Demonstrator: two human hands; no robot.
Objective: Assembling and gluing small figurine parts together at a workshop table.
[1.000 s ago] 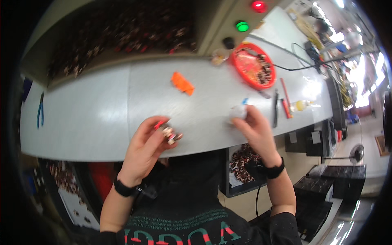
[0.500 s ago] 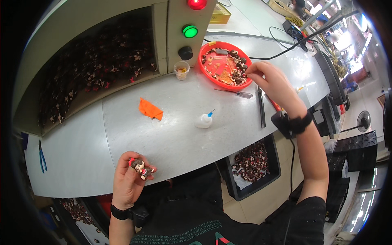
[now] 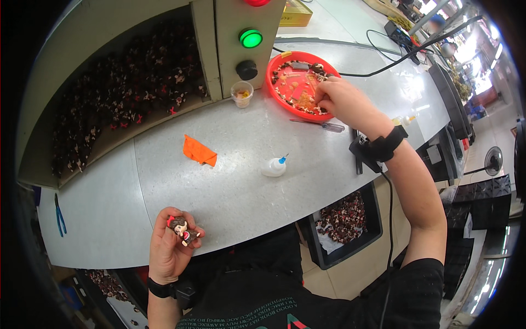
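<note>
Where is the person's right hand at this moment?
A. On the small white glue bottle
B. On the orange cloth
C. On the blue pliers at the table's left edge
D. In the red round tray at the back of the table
D: the right hand reaches into the red round tray of small parts, while the glue bottle, blue pliers and orange cloth lie untouched.

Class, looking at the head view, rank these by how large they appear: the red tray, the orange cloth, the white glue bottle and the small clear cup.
1. red tray
2. orange cloth
3. white glue bottle and small clear cup: they look alike in size, so unranked.
</note>
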